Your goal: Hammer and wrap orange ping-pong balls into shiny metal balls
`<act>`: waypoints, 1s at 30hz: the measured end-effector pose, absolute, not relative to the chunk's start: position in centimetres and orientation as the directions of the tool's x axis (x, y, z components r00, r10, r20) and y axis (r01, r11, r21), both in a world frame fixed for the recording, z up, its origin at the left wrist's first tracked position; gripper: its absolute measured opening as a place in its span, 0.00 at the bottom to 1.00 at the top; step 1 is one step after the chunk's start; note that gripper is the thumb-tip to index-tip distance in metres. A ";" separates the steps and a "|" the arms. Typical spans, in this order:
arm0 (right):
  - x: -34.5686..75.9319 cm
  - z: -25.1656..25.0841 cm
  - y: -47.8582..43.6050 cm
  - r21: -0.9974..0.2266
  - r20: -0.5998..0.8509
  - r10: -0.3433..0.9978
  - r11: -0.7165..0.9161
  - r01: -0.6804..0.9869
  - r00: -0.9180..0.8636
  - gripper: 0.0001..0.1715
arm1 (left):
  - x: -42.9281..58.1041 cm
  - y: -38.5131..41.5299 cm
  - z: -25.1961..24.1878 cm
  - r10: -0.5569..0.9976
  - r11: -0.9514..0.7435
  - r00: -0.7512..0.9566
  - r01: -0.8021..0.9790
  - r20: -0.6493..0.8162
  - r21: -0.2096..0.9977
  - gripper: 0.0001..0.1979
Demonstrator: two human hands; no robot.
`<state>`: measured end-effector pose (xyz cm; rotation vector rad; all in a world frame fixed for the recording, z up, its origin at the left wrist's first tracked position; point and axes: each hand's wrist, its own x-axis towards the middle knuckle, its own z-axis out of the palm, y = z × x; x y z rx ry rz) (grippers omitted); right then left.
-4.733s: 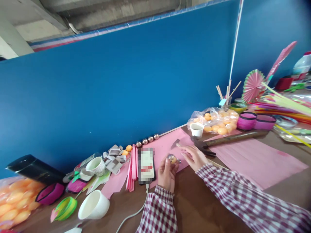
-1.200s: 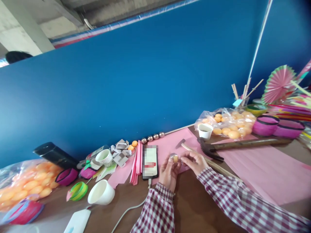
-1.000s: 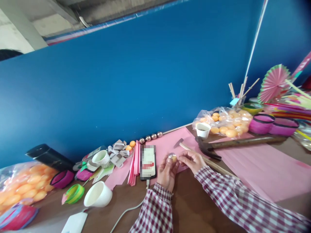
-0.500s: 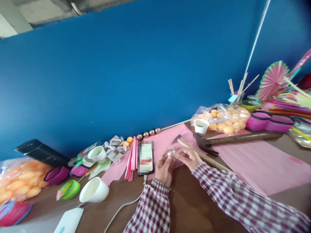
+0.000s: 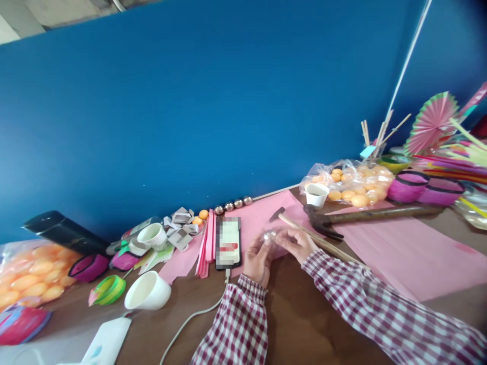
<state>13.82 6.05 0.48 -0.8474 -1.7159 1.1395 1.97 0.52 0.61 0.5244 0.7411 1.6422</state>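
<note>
Between my two hands, just above the table, is a small shiny, silvery ball-like thing [image 5: 270,235]; its exact kind is too blurred to make out. My left hand [image 5: 257,261] pinches it from the left with thumb and fingers. From the right, the fingertips of my right hand [image 5: 299,245] close on its other side. A phone [image 5: 229,243] with a charging cable lies left of my left hand. Behind my hands lies a small hammer [image 5: 279,214], its wooden handle running under my right forearm. A large claw hammer [image 5: 321,223] rests further right.
Several metal balls [image 5: 238,204] line the wall. Pink paper [image 5: 411,248] covers the right. Bags of orange balls [image 5: 359,200] sit at both sides. White cups [image 5: 147,290], a dark cylinder [image 5: 66,235], pink strips [image 5: 205,248] and a power bank-like white block [image 5: 106,339] stand left.
The view has shifted slightly. Both hands stay together around the shiny ball-like thing, which shows a little more plainly now. Nothing else has moved.
</note>
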 end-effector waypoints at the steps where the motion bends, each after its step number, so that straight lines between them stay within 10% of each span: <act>1: 13.8 0.5 6.0 -0.934 0.300 0.876 0.350 0.070 -0.379 0.10 | 2.0 0.5 0.6 0.978 -0.099 -0.202 -0.690 -0.059 0.717 0.18; 30: 13.8 0.4 6.0 -0.937 0.286 0.865 0.342 0.067 -0.413 0.10 | 1.9 0.6 0.3 0.978 -0.097 -0.199 -0.685 -0.058 0.722 0.21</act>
